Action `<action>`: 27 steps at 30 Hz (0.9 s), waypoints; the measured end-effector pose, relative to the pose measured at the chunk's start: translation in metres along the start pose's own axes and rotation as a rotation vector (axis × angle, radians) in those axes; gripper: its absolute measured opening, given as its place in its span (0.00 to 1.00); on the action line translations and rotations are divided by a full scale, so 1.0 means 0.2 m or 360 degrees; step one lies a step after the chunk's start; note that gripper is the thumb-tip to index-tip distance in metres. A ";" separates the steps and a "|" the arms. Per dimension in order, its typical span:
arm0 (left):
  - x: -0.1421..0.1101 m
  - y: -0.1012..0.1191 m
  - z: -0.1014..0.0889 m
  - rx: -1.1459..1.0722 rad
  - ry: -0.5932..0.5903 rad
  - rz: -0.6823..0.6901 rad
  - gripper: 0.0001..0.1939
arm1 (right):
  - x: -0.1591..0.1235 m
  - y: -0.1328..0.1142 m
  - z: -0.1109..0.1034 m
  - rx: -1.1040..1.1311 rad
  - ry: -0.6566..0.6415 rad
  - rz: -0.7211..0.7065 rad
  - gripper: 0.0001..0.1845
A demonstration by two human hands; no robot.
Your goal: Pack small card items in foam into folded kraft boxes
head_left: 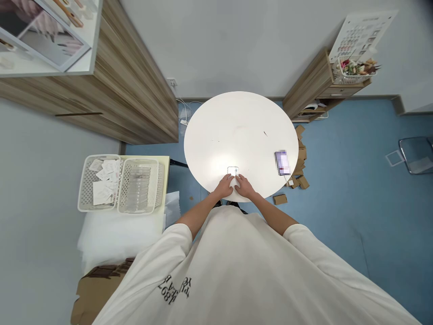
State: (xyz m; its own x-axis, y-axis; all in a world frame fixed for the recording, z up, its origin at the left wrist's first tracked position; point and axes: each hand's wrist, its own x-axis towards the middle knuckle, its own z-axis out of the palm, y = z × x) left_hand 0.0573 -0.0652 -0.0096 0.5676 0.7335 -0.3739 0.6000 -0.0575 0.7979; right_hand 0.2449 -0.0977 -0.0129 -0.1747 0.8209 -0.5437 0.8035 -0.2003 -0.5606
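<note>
A small clear phone case (pixel 232 170) with rounded corners lies at the near edge of the white round table (pixel 237 108). My left hand (pixel 224 186) rests on its left lower part, with the fingers bent onto it. From the right, my right hand (pixel 244 185) grips the case at its right side, fingertips close to those of the left. Both hands cover the lower part of the case. Right of the hands, a phone (pixel 283 162) with a blurred screen lies on the table with a white cable attached.
At left, a white basket (pixel 81 194) holds paper cards and another basket (pixel 158 180) holds stacked clear pieces. Wooden cabinets (pixel 142 90) stand at the back left, with a smaller shelf unit (pixel 311 85) at right. Several cardboard boxes (pixel 280 199) lie on the floor.
</note>
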 end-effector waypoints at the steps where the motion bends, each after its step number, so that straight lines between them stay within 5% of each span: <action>1: -0.01 -0.02 -0.02 0.0007 0.0014 -0.0008 0.36 | 0.02 -0.02 0.01 -0.0007 -0.0009 -0.0015 0.39; 17: -0.11 -0.27 -0.41 0.0104 0.0113 -0.0208 0.37 | 0.35 -0.46 0.10 -0.0169 -0.0112 -0.0133 0.40; 27: -0.14 -0.38 -0.47 0.0093 0.0043 -0.0073 0.36 | 0.36 -0.55 0.11 -0.0160 -0.0153 -0.0043 0.43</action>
State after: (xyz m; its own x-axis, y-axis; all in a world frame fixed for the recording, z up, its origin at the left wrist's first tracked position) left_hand -0.0561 -0.0176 -0.0153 0.5240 0.7541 -0.3959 0.6573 -0.0624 0.7511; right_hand 0.1325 -0.0290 -0.0042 -0.2471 0.7691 -0.5894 0.8499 -0.1201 -0.5130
